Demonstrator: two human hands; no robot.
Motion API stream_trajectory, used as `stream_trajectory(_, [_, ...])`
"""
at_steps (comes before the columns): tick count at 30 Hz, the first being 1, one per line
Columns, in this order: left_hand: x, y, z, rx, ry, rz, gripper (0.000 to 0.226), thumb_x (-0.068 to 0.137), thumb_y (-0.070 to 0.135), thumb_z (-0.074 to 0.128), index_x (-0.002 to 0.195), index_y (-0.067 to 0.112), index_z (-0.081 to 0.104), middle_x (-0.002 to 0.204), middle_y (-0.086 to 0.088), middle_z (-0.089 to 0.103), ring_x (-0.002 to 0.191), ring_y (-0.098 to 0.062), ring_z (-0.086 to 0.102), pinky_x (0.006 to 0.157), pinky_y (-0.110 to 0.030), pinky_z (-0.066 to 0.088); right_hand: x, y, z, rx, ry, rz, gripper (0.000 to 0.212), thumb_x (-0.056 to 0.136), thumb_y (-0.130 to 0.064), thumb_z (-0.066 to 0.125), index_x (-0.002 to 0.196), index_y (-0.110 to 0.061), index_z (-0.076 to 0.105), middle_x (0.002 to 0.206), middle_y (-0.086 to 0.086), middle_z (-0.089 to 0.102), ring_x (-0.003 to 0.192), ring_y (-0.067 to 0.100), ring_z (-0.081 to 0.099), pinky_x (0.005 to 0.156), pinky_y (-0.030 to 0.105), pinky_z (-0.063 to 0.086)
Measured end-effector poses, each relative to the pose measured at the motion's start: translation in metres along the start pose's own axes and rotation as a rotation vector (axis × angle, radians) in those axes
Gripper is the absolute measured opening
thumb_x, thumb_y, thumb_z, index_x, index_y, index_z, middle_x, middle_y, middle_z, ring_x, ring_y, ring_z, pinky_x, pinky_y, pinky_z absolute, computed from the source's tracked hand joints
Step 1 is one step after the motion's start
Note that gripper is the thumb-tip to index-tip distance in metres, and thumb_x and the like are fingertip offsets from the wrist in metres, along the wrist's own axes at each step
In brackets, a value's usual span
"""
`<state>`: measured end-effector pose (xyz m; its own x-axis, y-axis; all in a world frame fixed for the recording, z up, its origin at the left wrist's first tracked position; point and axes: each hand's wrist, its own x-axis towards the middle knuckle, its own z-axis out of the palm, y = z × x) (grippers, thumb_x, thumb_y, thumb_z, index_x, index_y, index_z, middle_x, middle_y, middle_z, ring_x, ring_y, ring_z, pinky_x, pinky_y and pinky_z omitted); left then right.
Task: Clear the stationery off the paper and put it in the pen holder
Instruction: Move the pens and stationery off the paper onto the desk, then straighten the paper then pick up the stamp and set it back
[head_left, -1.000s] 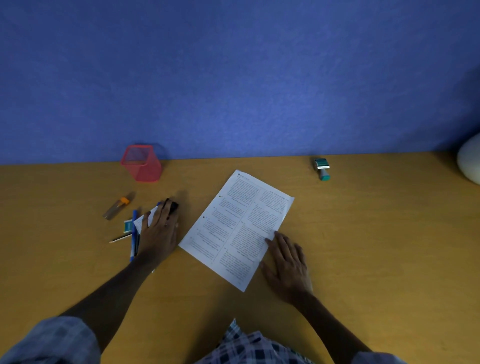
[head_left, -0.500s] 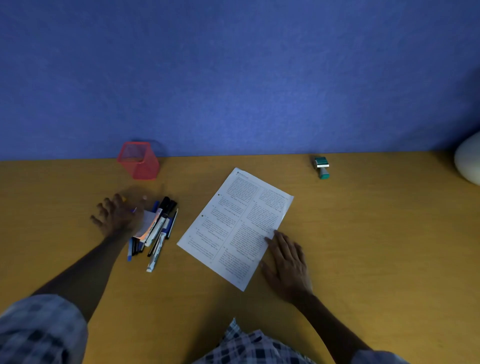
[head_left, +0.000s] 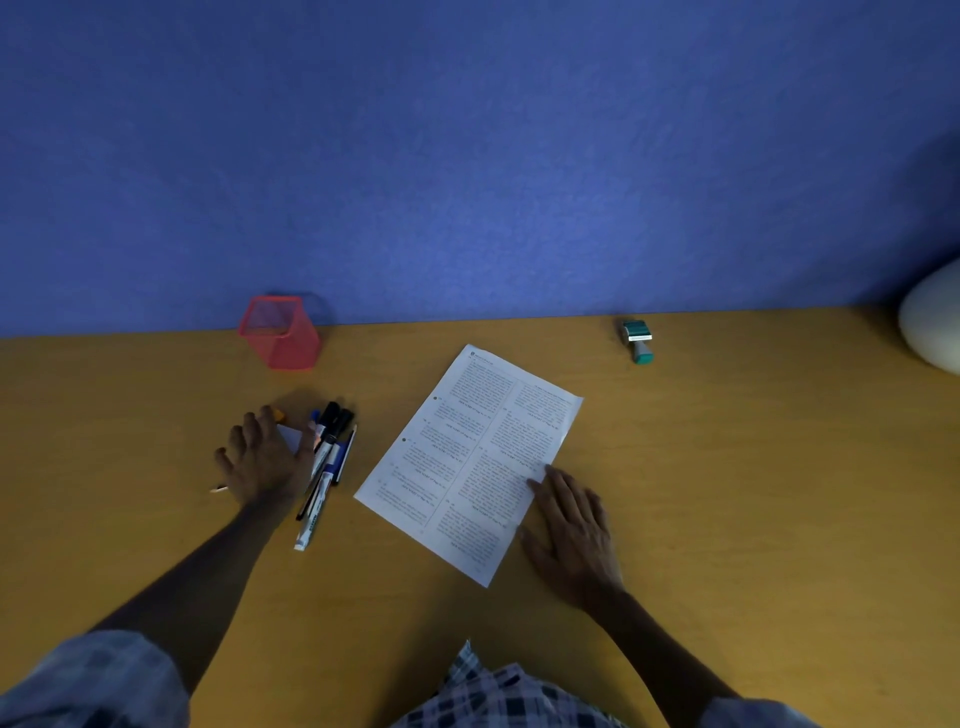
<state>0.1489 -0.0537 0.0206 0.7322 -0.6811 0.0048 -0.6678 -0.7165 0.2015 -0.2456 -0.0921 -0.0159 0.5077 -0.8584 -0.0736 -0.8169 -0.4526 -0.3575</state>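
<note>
A printed sheet of paper (head_left: 472, 457) lies tilted on the wooden desk, nothing resting on it. My right hand (head_left: 571, 530) lies flat with its fingertips on the sheet's right edge. Left of the paper is a heap of several pens and markers (head_left: 327, 462) with a small white slip. My left hand (head_left: 262, 460) lies spread, palm down, over the heap's left part, covering some items. An orange-tipped item (head_left: 279, 414) peeks out past its fingers. The red mesh pen holder (head_left: 280, 332) stands upright by the blue wall, looking empty.
A green stamp (head_left: 638, 340) lies at the back right of the desk (head_left: 727, 467). A white rounded object (head_left: 932, 322) sits at the far right edge. A thin white stick (head_left: 218, 488) pokes out left of my left hand.
My left hand went left off the pen heap, then came back right and now rests on its left side. My right hand and the paper stayed put.
</note>
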Motion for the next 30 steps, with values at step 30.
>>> stream_trajectory(30, [-0.092,0.058,0.05,-0.168,-0.14,0.709,0.061,0.088,0.054,0.046,0.134,0.015,0.051,0.15,-0.003,0.041,0.143,-0.022,0.029,0.116,-0.046,0.027,0.028,0.023,-0.013,-0.005,0.006,0.124,0.06,0.098,-0.05,0.041,0.151,-0.029,0.026,0.162,0.003,0.014,0.15,0.025,0.006,0.118,0.057,0.005])
